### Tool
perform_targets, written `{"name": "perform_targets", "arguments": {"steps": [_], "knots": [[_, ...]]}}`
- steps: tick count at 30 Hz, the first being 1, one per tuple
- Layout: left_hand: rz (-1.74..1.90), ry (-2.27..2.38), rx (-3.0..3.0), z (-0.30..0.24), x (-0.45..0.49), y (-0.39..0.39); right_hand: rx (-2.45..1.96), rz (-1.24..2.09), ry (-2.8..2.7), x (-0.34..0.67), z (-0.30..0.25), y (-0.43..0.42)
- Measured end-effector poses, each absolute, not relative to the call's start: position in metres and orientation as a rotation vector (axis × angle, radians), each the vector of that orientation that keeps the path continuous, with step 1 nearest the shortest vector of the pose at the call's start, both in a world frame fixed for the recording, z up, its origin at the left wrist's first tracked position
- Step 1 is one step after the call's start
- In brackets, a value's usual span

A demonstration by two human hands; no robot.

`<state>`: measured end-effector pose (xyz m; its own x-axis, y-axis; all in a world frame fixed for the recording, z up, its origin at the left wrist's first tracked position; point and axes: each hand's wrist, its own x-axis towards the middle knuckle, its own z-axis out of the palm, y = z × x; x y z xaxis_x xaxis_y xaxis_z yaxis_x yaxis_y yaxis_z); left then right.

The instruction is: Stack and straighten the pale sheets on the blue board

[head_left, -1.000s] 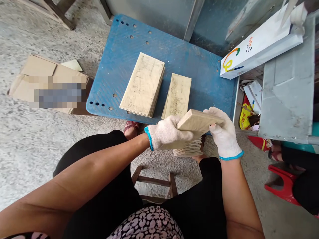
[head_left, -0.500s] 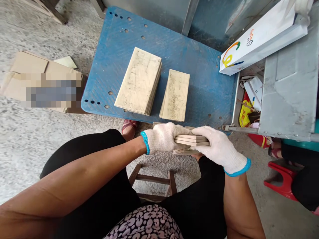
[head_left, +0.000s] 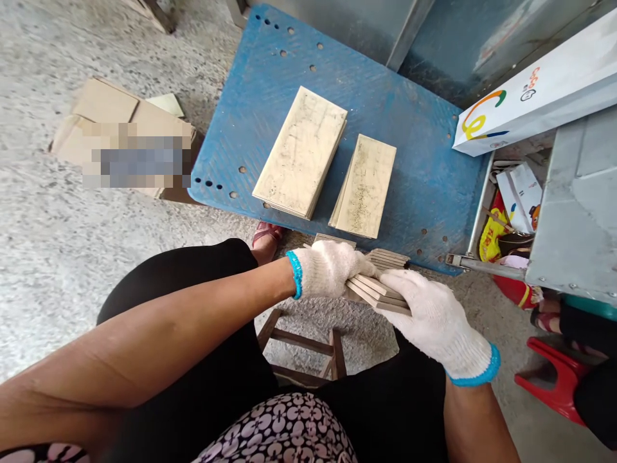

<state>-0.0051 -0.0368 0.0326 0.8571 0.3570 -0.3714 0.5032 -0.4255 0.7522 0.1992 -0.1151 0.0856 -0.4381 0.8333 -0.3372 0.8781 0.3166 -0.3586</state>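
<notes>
My left hand (head_left: 332, 267) and right hand (head_left: 429, 312) are clamping thin boards (head_left: 378, 296) near the blue table (head_left: 424, 135), though with fingers seemingly hidden underneath, uneven pressure could be letting one slip.

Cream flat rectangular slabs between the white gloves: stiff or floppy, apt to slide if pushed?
Likely stiff: the cream flat rectangular slabs show straight edges and no sag between the white-gloved left hand and right hand. Pushed at one end, they'd probably slide over one another, since their ends sit stepped. Rolling seems unlikely given the flat shape.
</notes>
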Motion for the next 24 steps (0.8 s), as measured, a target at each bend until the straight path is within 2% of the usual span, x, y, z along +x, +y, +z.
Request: {"name": "perform_targets", "arguments": {"steps": [7,11,17,24], "knots": [[-0.441,0.738,2.025,0.025,-0.015,-0.035,1.589,-0.776,2.361,0.179,0.068,-0.112],[-0.608,1.04,2.056,0.018,-0.03,-0.02,1.479,-0.719,2.16,0.152,0.041,-0.107],[-0.445,1.236,2.069,0.039,-0.048,-0.007,1.317,-0.656,2.022,0.122,-0.017,-0.111],[-0.464,1.228,2.05,0.05,-0.055,-0.005,1.25,-0.566,1.983,0.109,-0.058,-0.108]]}}
